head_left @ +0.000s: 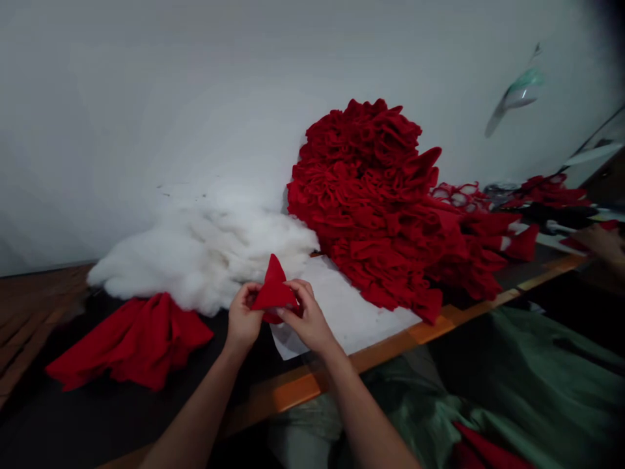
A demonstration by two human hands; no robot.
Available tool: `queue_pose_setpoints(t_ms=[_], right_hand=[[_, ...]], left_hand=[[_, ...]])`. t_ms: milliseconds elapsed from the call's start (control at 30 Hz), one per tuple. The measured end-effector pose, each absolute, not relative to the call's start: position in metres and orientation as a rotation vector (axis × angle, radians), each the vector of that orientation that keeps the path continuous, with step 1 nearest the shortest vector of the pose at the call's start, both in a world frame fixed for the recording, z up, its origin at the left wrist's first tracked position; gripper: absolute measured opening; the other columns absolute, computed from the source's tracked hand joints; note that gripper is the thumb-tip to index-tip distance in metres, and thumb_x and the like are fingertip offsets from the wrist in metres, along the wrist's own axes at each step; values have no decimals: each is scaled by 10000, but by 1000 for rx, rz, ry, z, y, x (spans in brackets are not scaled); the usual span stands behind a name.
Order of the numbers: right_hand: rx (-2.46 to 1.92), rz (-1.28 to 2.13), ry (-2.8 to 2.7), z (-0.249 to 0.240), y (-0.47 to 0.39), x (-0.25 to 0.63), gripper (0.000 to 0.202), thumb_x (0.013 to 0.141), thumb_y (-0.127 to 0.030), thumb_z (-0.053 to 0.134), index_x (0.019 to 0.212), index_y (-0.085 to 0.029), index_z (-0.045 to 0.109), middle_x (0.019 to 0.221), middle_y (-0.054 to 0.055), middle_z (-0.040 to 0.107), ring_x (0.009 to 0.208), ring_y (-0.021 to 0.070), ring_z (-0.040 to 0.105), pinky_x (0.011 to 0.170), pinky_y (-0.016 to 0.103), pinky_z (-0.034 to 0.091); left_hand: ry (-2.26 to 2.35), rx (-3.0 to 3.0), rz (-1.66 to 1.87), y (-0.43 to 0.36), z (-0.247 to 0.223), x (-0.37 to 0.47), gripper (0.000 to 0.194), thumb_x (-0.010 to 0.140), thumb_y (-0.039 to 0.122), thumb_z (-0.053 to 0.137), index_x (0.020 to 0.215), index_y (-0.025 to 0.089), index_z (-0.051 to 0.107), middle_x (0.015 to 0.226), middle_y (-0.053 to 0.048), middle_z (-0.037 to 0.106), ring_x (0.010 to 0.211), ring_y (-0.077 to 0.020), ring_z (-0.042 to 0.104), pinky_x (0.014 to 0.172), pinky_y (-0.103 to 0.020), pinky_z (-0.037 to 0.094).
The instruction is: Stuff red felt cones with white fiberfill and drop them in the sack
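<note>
A small red cone-shaped felt hat [273, 286] is held up between my two hands, its tip pointing upward and its wide end toward me. My left hand [244, 316] pinches the left edge of the opening. On the opposite edge, my right hand [307, 316] grips with thumb and fingers. The inside of the hat is mostly hidden. Just behind it lies a heap of white stuffing [195, 254]. A crumpled piece of red cloth [141, 339] rests on the dark table to the left of my hands.
A tall pile of red fabric pieces [371, 195] stands against the wall, beside a white sheet [342, 306]. An orange wooden edge [297, 391] runs along the table front. Green cloth [532, 378] hangs below. Another person's hand [600, 241] is at far right.
</note>
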State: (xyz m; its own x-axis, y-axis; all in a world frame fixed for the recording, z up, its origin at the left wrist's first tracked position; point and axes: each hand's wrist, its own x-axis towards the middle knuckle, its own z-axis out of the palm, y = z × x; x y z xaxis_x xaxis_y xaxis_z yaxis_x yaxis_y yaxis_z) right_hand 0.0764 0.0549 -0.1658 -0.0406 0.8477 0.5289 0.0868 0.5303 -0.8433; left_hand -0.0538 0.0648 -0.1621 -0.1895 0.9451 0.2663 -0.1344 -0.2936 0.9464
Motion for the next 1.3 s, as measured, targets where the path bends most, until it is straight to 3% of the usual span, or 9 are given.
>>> queue_pose_setpoints(t_ms=[100,233,467,667,900,1033,1133,1200,1300], right_hand=[[-778,872,-1491,-165,56,81,327,691,-156,518,1004,-235,575,1023,35,515,980,155,522,871,286,427],[-836,810,-1383,-170,65,75,223,620,-102,502,793,-205,600,985,32,517,924,157,535,790,260,449],[-962,816,-1473,-168,65,66,332,612,-114,520,932,-198,551,828,-9,611,733,147,561,675,251,446],[-1047,554,-1711,-164,64,70,233,609,-122,526,819,-194,595,768,4,628,700,165,568,670,267,440],[-1190,289,-1427,-168,69,79,185,618,-124,484,764,-178,584,750,34,621,726,182,569,685,283,439],[-1048,525,-1267,-164,69,83,202,606,-138,500,790,-184,572,748,12,619,697,164,566,653,268,451],[-858,814,-1101,-160,70,81,225,614,-161,516,834,-186,554,747,-5,627,668,147,571,636,263,465],[-795,944,-1104,-158,70,75,228,609,-160,525,835,-183,554,739,-9,628,673,145,575,649,266,472],[-879,978,-1205,-160,62,64,280,599,-163,562,878,-177,545,772,2,622,670,143,571,632,272,482]], left_hand=[[1065,1158,1647,65,-162,-54,212,534,176,626,707,163,505,650,31,573,571,-93,528,526,-202,441],[1065,1185,1660,64,-162,-53,186,522,148,618,677,157,515,638,30,573,567,-91,528,528,-197,438],[1091,1204,1623,67,-168,-56,179,538,146,612,710,149,563,644,20,612,557,-102,554,520,-205,449],[1103,1218,1602,67,-170,-58,165,560,160,600,722,145,576,631,7,621,533,-115,557,505,-228,463],[1230,1595,1757,62,-174,-54,88,607,149,613,680,165,566,763,-6,577,709,-122,537,660,-235,435],[860,1289,1654,63,-168,-53,336,519,174,729,820,185,580,846,-9,573,803,-133,549,710,-231,440],[556,839,1429,61,-161,-53,503,531,356,751,971,192,572,994,-56,592,911,-177,564,749,-268,463],[463,597,1286,60,-157,-52,456,644,479,643,956,151,590,975,-91,620,906,-202,585,760,-302,476],[464,348,1340,59,-151,-54,268,778,354,542,897,124,608,877,-80,662,834,-181,621,791,-302,484]])
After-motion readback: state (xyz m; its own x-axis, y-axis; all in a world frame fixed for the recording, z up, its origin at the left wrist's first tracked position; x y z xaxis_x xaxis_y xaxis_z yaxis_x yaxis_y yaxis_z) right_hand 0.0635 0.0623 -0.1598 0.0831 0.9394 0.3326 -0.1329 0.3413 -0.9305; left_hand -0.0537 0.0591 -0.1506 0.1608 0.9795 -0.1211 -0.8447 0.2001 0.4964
